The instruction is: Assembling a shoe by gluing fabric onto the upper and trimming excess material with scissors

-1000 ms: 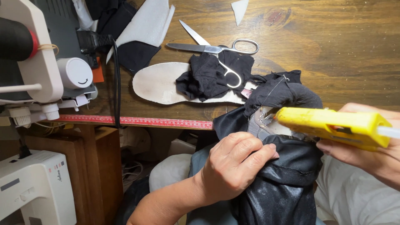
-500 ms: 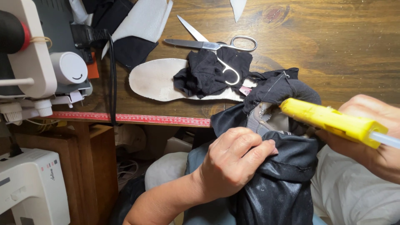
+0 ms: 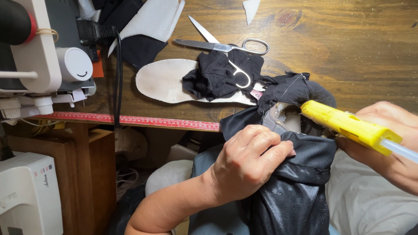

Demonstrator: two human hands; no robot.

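Observation:
My left hand grips a black fabric shoe held over my lap, fingers pressed on its folded upper. My right hand holds a yellow glue gun with a clear glue stick at its rear; its nozzle points into the shoe's opening, where a grey inner part shows. The shoe's upper end rests against the wooden table's front edge.
On the wooden table lie a white insole, a bunched black cloth, open scissors and white material. A red tape measure runs along the table edge. A white sewing machine stands at left, another white machine below.
The glue gun has tilted, its nozzle moving left and up toward the shoe's opening. My left hand keeps its grip on the shoe.

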